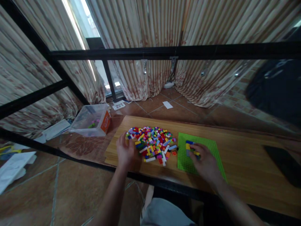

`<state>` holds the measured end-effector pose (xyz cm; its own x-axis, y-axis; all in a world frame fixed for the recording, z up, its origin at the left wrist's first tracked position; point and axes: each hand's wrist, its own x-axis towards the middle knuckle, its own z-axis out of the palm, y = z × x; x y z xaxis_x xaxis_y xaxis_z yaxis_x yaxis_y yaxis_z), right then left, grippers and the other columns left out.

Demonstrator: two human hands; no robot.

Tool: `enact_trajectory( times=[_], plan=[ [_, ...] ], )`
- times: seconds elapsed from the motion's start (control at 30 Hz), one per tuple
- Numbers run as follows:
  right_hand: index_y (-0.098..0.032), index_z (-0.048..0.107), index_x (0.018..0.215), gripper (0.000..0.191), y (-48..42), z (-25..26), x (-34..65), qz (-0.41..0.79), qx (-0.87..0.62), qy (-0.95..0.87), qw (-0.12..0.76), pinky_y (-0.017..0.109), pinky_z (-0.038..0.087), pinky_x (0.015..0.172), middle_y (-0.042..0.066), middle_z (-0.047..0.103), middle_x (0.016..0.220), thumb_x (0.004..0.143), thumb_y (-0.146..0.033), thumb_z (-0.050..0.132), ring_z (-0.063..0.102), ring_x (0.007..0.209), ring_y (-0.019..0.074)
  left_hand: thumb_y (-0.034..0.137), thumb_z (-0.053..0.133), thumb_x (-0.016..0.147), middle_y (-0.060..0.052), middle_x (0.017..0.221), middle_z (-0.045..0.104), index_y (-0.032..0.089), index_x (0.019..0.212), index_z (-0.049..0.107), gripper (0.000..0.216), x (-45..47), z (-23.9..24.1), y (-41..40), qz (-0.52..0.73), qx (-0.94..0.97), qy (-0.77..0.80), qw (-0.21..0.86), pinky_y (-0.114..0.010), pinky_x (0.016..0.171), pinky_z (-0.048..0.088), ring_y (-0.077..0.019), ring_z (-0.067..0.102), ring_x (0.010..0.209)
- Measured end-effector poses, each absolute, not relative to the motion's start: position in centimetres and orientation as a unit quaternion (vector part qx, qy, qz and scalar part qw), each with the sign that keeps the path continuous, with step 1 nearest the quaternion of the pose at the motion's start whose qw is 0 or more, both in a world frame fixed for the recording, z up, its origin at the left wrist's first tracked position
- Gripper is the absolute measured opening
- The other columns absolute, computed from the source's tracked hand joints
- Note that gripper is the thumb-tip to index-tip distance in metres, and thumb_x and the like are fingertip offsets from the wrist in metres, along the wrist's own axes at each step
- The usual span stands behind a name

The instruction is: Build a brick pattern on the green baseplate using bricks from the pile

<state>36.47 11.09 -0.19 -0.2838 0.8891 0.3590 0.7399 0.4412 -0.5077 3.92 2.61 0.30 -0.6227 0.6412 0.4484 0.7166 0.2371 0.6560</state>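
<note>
A heap of small multicoloured building bricks [155, 142] lies on the wooden table. At the heap's left edge is my left hand [125, 150], its fingers curved, with a gap between thumb and forefinger; I make out no brick in it. To the right of the heap lies a green studded baseplate [185, 161]. My right hand [206, 161] is over this plate, with thumb and fingers closed around a small build of blue, yellow and grey bricks [188, 147]. The fingers cover part of that build, and whether it is fixed to the plate cannot be seen.
A clear plastic box [88, 114] with an orange label and a few pieces inside stands on the floor at left. A dark flat object [282, 161] lies at the table's right [244, 157]. A black metal bar [164, 53] crosses beyond the table, before striped curtains.
</note>
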Motion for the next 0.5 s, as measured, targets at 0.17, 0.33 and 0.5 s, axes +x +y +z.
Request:
enact_trajectory(
  times=[0.17, 0.33, 0.5],
  plan=[
    [-0.017, 0.063, 0.114, 0.033, 11.4, 0.3, 32.6, 0.163, -0.502, -0.81, 0.254, 0.042, 0.048, 0.096, 0.013, 0.065, 0.111, 0.086, -0.02, 0.046, 0.061, 0.104, 0.0264, 0.013, 0.054, 0.077, -0.013, 0.12, 0.065, 0.016, 0.122, 0.06, 0.046, -1.7, -0.4, 5.5, -0.347, -0.483, -0.804, -0.021, -0.046, 0.104, 0.045, -0.0286, 0.058, 0.117],
    [-0.015, 0.061, 0.119, 0.042, 12.3, 0.2, 30.1, 0.158, -0.53, -0.809, 0.2, 0.039, 0.047, 0.096, 0.014, 0.067, 0.109, 0.081, -0.005, 0.045, 0.062, 0.104, 0.0258, 0.018, 0.052, 0.081, -0.014, 0.109, 0.07, 0.013, 0.114, 0.066, 0.037, -1.5, -1.2, 6.2, -0.34, -0.482, -0.806, -0.053, -0.042, 0.094, 0.05, -0.0277, 0.065, 0.103],
    [-0.018, 0.06, 0.12, 0.046, 11.9, -0.1, 28.4, 0.183, -0.53, -0.798, 0.221, 0.036, 0.047, 0.097, 0.011, 0.068, 0.11, 0.079, -0.002, 0.047, 0.062, 0.105, 0.0228, 0.024, 0.057, 0.078, -0.01, 0.094, 0.073, 0.016, 0.105, 0.07, 0.031, -1.5, -1.2, 5.6, -0.41, -0.399, -0.816, -0.081, -0.036, 0.083, 0.053, -0.0248, 0.068, 0.09]
  ],
)
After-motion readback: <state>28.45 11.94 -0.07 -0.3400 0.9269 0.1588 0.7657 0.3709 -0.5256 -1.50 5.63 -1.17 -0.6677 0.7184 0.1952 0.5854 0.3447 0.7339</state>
